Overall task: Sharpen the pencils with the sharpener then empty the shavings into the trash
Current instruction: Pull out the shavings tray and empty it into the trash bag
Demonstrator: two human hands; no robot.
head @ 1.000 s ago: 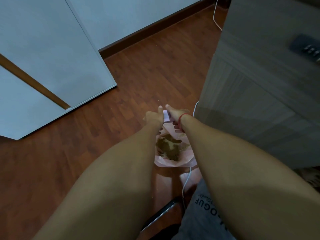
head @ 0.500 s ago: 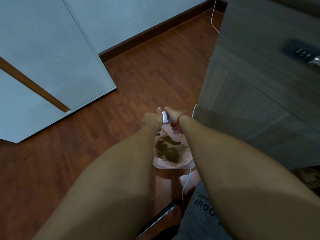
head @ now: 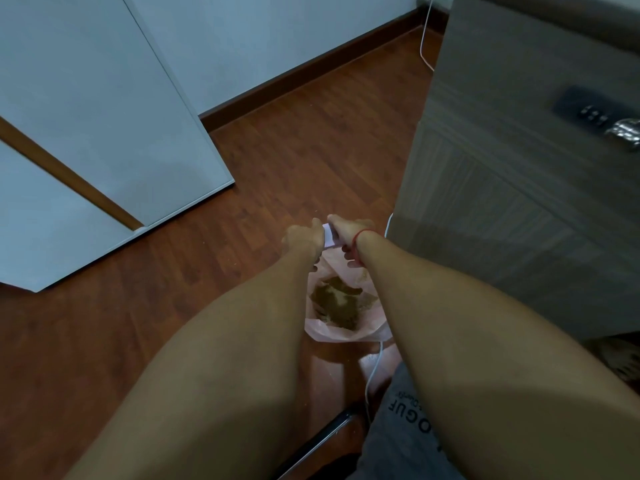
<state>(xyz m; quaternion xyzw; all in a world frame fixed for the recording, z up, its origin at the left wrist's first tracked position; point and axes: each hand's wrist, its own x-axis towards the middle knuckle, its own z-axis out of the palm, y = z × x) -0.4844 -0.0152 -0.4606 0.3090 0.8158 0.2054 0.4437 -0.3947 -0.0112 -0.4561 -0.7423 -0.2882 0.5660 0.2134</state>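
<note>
A: Here, nearest the camera, a pink trash bag point(head: 341, 332) sits open on the wood floor point(head: 294, 161), brown shavings inside.

B: Above its far rim, left hand point(head: 300, 237) and right hand point(head: 349, 233) pinch the pale sharpener point(head: 329, 236), fingers pressed on it. Best kept over the opening while emptying.

- Both forearms are bare, no sleeves are visible.
- A thin red string bracelet point(head: 358, 241) is around the right wrist.
- Grey shorts point(head: 401, 434) have dark printed letters, only partly readable.
</note>
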